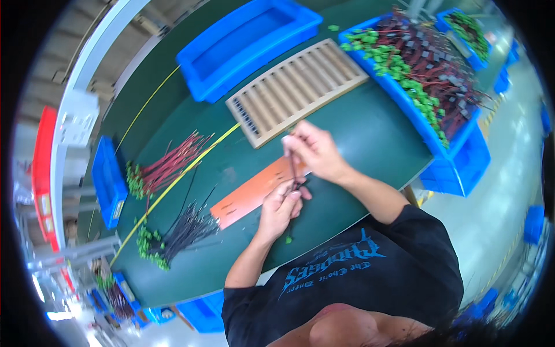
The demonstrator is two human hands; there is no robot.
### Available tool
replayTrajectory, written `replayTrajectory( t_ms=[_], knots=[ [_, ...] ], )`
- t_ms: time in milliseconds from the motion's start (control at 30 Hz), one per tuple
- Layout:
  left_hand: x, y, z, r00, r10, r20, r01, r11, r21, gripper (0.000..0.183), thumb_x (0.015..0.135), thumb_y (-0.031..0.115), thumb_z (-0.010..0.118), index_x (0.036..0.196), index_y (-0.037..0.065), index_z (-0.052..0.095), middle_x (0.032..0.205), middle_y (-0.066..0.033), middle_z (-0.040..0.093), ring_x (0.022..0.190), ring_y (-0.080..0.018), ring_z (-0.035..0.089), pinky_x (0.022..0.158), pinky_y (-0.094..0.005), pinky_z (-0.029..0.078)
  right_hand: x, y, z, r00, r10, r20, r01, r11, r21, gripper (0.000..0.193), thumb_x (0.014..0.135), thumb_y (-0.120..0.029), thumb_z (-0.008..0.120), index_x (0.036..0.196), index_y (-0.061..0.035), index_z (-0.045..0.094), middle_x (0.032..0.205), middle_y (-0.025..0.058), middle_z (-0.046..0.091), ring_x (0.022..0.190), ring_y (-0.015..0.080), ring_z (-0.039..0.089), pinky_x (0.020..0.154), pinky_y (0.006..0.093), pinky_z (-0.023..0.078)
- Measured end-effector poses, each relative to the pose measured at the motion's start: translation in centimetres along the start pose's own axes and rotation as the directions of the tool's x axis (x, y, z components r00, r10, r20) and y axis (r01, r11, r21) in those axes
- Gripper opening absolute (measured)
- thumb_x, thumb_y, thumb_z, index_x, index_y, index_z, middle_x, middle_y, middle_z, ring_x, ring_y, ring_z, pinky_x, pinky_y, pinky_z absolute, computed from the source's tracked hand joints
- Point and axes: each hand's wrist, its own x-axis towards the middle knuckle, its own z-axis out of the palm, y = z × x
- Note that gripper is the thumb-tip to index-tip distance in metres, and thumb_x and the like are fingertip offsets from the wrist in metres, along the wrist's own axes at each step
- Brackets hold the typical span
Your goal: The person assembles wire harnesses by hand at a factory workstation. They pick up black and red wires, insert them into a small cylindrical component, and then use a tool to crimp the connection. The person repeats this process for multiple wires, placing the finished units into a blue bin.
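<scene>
**Head view: two hands on a wire over the green table**

Head camera looks down at both hands near mid-frame. The left hand [281,203] and right hand [312,151] are close together, each pinched on the same thin dark wire [293,173], which runs nearly upright between them above an orange card [254,192]. The wire's lower end is hidden behind the left fingers; a green speck just below that hand may be its connector, too small to tell.

Left of the hands lie a red wire bundle [167,166] and a black bundle [185,230], both with green ends. A tan slotted tray [295,89] sits above the hands, an empty blue bin [248,46] in the upper middle, and a full bin [430,72] of wires at upper right, cut off by the fisheye rim.

The table [370,133] is dark green with a yellow line crossing it. Pale floor shows at right; the left edge is blurred.
</scene>
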Motion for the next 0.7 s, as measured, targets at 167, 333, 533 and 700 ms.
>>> replayTrajectory(
  t_ms=[167,333,533,700],
  knots=[
    [0.6,-0.2,1.0,0.997,0.071,-0.024,-0.074,0.984,-0.159,0.040,0.113,0.020,0.052,0.145,-0.003,0.047,0.111,-0.0131,0.068,0.080,-0.0137,0.064,0.071,-0.0270,0.050,-1.5,1.0,-1.1,0.919,-0.258,0.297,0.372,0.816,-0.442,0.029,0.112,-0.028,0.055,0.100,-0.0036,0.064,0.089,0.0101,0.060,0.078,0.0224,0.067,0.073,0.0364,0.056],
    [0.7,-0.6,1.3,0.939,0.336,0.079,-0.344,0.892,0.294,0.046,0.107,0.031,0.062,0.140,0.002,0.049,0.133,-0.0178,0.068,0.128,-0.0290,0.061,0.106,-0.0422,0.045,-5.7,-5.4,-5.9,0.998,0.058,0.006,-0.055,0.970,-0.236,0.043,0.115,-0.038,0.046,0.096,-0.0047,0.066,0.083,0.0072,0.068,0.070,0.0180,0.069,0.063,0.0328,0.059],
    [0.0,-2.1,-0.4,0.914,0.405,-0.029,-0.323,0.767,0.555,0.029,0.101,0.011,0.066,0.128,0.002,0.062,0.127,-0.0147,0.070,0.120,-0.0278,0.064,0.099,-0.0382,0.049,-6.5,-17.0,-25.6,0.721,-0.271,-0.638,0.136,0.958,-0.253,0.030,0.112,-0.034,0.052,0.095,-0.0110,0.063,0.070,0.0027,0.066,0.044,0.0059,0.050,0.036,0.0206,0.034],
    [0.2,-2.0,0.2,0.911,0.410,0.052,-0.327,0.637,0.698,0.027,0.096,0.013,0.075,0.121,0.005,0.068,0.123,-0.0137,0.071,0.115,-0.0306,0.066,0.103,-0.0409,0.049,-6.2,-17.8,-36.6,0.759,-0.046,-0.650,-0.015,0.996,-0.088,0.027,0.110,-0.034,0.059,0.099,-0.0094,0.062,0.074,0.0027,0.065,0.049,0.0043,0.049,0.038,0.0191,0.035]
  ],
)
